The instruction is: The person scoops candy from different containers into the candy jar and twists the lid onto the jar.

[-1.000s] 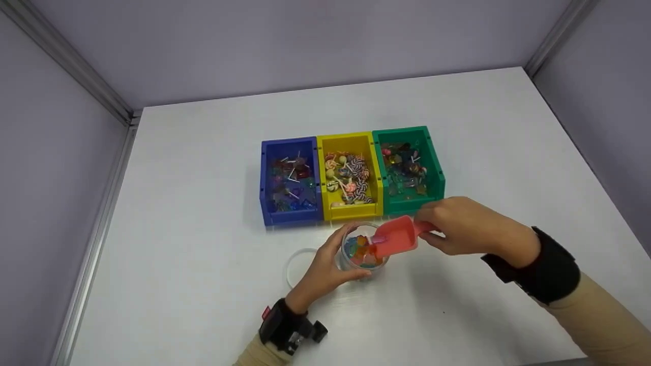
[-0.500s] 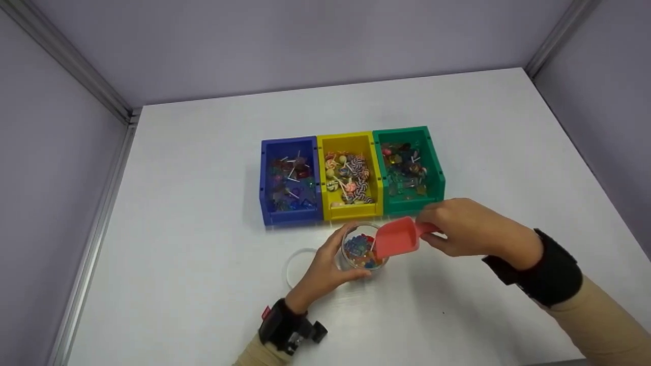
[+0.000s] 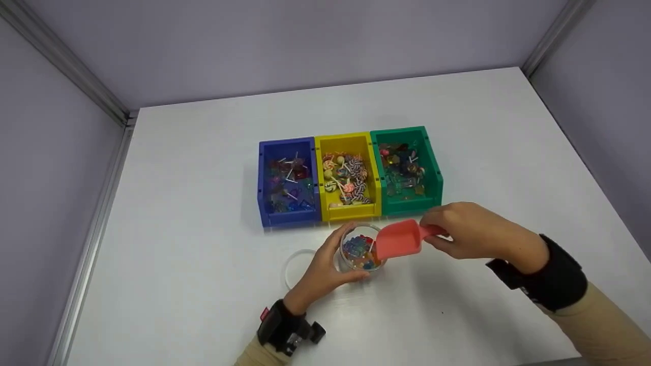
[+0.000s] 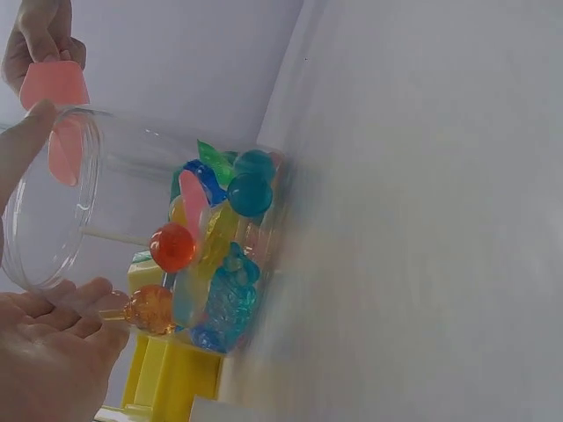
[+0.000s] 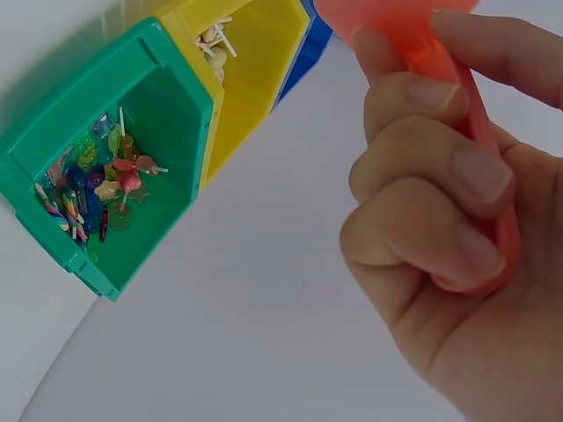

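Observation:
A clear plastic jar [image 3: 347, 264] stands in front of the bins, with my left hand [image 3: 325, 268] curled round its side. Inside it, the left wrist view shows colourful translucent charms [image 4: 230, 303], among them round orange and teal ones and small lollipop shapes. My right hand [image 3: 465, 231] grips the handle of a coral-pink scoop [image 3: 399, 240]. The scoop's front edge overlaps the right side of the jar's mouth, and its pan is bare. In the right wrist view, several fingers wrap round the handle [image 5: 479, 132].
Behind the jar, a blue bin [image 3: 263, 173], a yellow bin [image 3: 351, 212] and a green bin [image 3: 435, 173] stand joined in a row. Each holds small candy-like charms. A clear round lid [image 3: 288, 267] lies left of the jar, partly behind the left forearm. Walls rise behind the white table [image 3: 193, 203].
A second ago pieces lay at the scoop's front edge over the jar; now they are in the jar. The right hand and scoop have shifted slightly right. The left hand stays on the jar.

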Action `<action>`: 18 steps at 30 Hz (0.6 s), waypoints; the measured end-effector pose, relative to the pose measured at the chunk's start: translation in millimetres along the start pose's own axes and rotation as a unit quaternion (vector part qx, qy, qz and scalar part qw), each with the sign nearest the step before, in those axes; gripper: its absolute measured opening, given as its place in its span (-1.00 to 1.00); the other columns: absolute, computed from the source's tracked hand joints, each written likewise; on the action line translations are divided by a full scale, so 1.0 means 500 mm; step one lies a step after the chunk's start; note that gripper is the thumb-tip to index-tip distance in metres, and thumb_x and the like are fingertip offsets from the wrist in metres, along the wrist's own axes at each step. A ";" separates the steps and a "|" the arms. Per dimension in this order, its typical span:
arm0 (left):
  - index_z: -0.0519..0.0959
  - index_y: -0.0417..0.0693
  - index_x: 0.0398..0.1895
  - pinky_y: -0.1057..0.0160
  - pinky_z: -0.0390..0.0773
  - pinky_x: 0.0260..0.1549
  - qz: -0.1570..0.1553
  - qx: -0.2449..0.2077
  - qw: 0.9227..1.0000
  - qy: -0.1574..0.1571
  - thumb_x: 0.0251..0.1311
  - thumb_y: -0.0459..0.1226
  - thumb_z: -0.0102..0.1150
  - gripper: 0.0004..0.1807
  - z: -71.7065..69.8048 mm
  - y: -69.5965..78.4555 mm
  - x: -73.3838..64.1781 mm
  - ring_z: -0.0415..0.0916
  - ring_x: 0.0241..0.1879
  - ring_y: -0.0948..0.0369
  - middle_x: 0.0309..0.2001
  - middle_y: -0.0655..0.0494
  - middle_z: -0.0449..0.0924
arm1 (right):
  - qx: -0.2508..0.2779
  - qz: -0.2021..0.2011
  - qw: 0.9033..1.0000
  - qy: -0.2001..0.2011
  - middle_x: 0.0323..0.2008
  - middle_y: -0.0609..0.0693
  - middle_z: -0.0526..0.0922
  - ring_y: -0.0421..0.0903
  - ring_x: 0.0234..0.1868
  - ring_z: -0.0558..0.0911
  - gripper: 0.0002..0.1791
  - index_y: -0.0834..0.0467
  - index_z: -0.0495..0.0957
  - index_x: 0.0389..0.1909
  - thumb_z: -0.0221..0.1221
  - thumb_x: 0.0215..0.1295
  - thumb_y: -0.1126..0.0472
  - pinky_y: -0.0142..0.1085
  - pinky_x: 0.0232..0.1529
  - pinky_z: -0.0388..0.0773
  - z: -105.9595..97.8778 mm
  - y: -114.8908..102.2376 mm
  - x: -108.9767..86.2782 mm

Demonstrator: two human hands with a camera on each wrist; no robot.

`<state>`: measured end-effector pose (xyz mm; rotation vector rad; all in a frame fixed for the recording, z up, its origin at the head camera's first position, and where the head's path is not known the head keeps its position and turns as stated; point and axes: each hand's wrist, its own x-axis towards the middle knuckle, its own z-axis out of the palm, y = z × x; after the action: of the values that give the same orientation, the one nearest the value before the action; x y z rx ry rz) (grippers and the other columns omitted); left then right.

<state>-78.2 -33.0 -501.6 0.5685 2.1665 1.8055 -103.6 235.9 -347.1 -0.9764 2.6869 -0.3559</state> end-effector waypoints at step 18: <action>0.13 0.06 0.48 -0.04 0.10 0.51 0.000 0.030 0.998 0.049 0.18 -0.14 0.30 -0.17 -0.038 0.016 -0.001 0.06 0.52 0.08 0.49 0.06 0.17 | 0.026 0.008 1.000 -0.003 -0.55 -0.10 0.60 -0.31 -0.55 0.35 -0.87 0.17 0.67 -0.27 0.27 0.21 0.21 -0.54 -0.51 0.38 0.006 0.007 0.000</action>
<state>-85.2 -48.9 -490.3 0.5011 2.2925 1.8089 -104.5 238.2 -351.1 -0.9382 2.6639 -0.4169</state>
